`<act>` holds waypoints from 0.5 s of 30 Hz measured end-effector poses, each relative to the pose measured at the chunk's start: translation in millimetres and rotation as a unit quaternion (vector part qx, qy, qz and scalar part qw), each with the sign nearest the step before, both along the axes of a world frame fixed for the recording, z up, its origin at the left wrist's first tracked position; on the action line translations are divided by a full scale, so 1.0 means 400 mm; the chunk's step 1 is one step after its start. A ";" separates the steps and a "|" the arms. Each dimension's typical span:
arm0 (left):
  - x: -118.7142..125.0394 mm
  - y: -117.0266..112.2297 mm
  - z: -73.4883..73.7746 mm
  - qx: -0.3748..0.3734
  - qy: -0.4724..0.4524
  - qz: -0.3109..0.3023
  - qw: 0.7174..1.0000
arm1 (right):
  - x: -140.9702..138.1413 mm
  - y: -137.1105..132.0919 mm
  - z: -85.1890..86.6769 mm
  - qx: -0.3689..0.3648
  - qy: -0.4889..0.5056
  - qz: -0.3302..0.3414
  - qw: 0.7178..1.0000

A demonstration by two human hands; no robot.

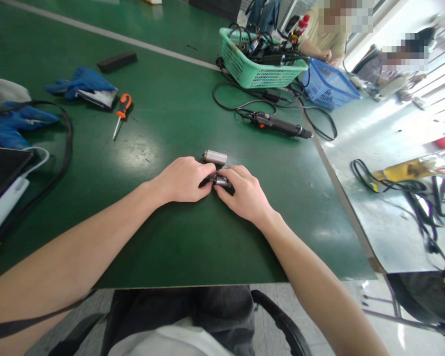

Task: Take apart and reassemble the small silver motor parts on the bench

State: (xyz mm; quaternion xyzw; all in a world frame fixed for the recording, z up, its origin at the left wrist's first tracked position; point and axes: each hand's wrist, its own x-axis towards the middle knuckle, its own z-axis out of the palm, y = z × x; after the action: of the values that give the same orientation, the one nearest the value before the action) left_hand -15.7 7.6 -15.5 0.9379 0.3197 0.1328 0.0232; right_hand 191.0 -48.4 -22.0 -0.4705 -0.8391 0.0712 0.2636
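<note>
Both hands meet over the green table. My left hand is closed, its thumb and fingers pinching the left end of a small dark, shiny cylindrical part. Around the right end of that part curl the fingers of my right hand. Much of the part is hidden by the fingers, and its exact kind cannot be made out. Just beyond the fingertips lies a silver metal cylinder on its side, resembling a small motor housing.
An orange-handled screwdriver, blue gloves and a black block lie at left. A corded electric screwdriver rests ahead right, before a green basket of cables and a blue basket. Two people sit beyond.
</note>
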 end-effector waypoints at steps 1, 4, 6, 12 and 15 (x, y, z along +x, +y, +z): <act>0.000 0.000 0.000 0.000 -0.001 0.000 1.000 | 0.000 0.000 0.000 0.000 0.000 0.000 1.000; -0.001 -0.001 -0.001 -0.001 -0.005 -0.001 1.000 | -0.001 0.000 -0.001 -0.002 0.002 -0.002 1.000; 0.000 -0.001 -0.001 -0.001 -0.007 -0.001 1.000 | -0.001 -0.001 -0.001 -0.003 0.002 -0.004 1.000; 0.001 -0.001 0.001 0.000 -0.005 0.001 1.000 | -0.001 -0.001 0.003 -0.009 0.003 -0.007 1.000; 0.001 -0.001 0.003 -0.002 -0.008 0.003 1.000 | -0.001 0.000 0.003 -0.010 0.004 -0.009 1.000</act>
State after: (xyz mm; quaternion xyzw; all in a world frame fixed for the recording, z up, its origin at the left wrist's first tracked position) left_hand -15.5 7.1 -14.5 0.9358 0.3223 0.1401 0.0276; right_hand 190.7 -48.5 -20.7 -0.4803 -0.8330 0.0788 0.2632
